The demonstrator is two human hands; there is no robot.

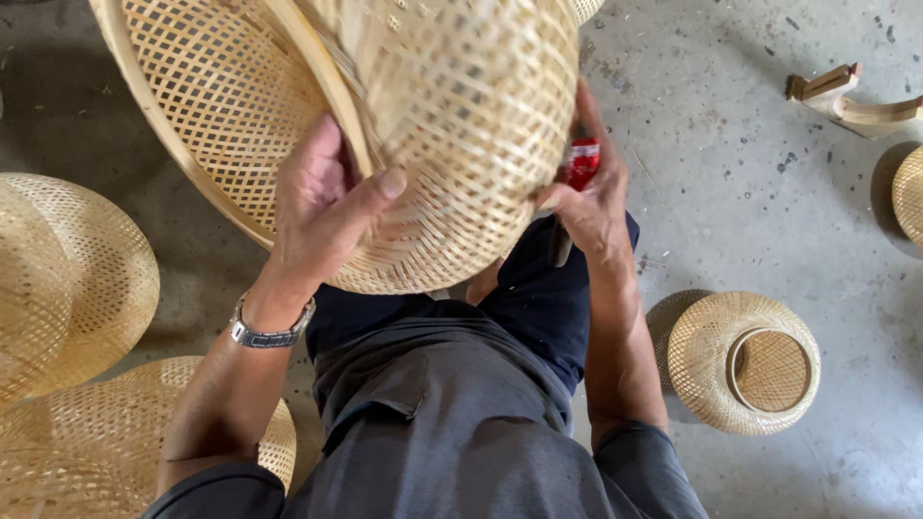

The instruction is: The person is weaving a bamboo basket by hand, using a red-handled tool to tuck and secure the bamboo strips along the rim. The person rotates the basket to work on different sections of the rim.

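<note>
Item: finished woven bamboo shades [67,288], stacked on the concrete floor [750,173] at far left, well apart from the hands. Item: left hand [322,207], wristwatch [269,332] on the wrist, fingers closed over the rim of the woven bamboo basket [452,125], thumb pressed on the outer weave. The basket is held up over the lap, tilted, its open mouth facing left and its domed side turned toward the right hand; it lies above and between both hands. Item: right hand [591,197], touching the basket's right edge, fingers closed around a red-handled tool [580,163], working end hidden. Item: a small bamboo shade [740,360] on the floor at right; wooden pieces [846,96] beyond.
</note>
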